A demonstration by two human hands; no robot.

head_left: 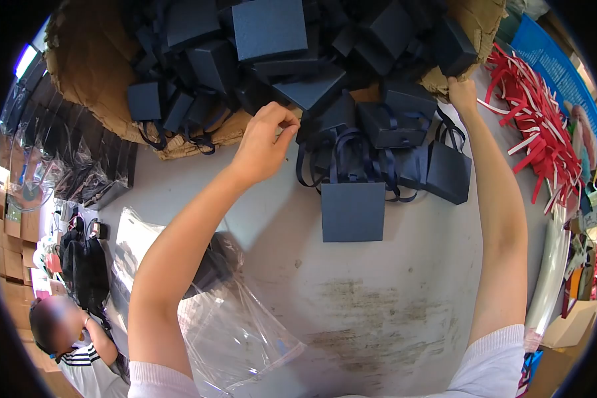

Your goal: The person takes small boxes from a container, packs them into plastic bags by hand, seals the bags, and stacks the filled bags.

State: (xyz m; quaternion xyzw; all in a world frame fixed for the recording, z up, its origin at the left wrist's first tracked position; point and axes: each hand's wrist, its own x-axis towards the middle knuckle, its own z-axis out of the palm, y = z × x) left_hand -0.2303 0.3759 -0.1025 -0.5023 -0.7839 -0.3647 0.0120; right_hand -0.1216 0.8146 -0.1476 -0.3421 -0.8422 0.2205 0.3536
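Observation:
A large torn cardboard box (89,73) lies tipped at the far side, its mouth towards me, full of small dark navy gift boxes (268,30) with ribbon handles. My right hand (462,94) grips the box's right edge, with the fingertips partly hidden. My left hand (266,142) is at the box's front edge, fingers loosely curled and thumb apart, with nothing seen in it. Just right of it, several gift boxes have spilled onto the grey table (272,265). The nearest, a square gift box (353,212), lies with its ribbon loops pointing away from me.
Clear plastic bags (239,331) lie at the table's left front. Red and white ribbons (534,119) hang in a bunch at right, beside a blue sheet (564,73). Plastic-wrapped dark boxes (66,139) are stacked at left. Another person (79,345) is at the lower left.

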